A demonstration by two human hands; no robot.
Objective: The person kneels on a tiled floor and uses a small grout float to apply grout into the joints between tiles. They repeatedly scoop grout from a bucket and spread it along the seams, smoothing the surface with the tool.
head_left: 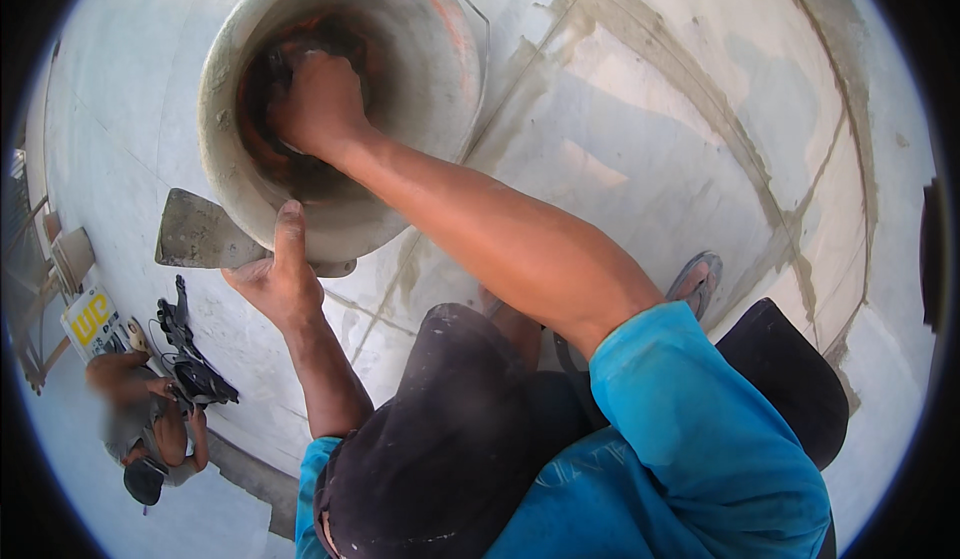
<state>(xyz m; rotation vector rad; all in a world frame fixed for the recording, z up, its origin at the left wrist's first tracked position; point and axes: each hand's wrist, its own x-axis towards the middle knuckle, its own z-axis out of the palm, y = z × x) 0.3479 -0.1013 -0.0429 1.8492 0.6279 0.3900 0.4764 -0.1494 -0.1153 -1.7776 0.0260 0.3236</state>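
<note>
A grey, cement-stained bucket (430,89) is tilted so that its mouth faces me. Deep inside it, my right hand (322,104) is closed near the dark, wet-looking bottom; what its fingers grip, if anything, is hidden. Against the near rim rests the thumb of my left hand (275,274). The same hand is closed around a wide putty knife (205,234), its flat, smeared blade sticking out to the left and its handle end showing to the right of the hand under the bucket.
Pale floor slabs (620,149) with grey filled joints surround me. A sandal (695,284) shows beside my right arm. At the left, another person (150,439) crouches by a black strapped item (195,359) and a yellow-and-white sack (92,321). A wire handle (486,54) hangs along the bucket's right side.
</note>
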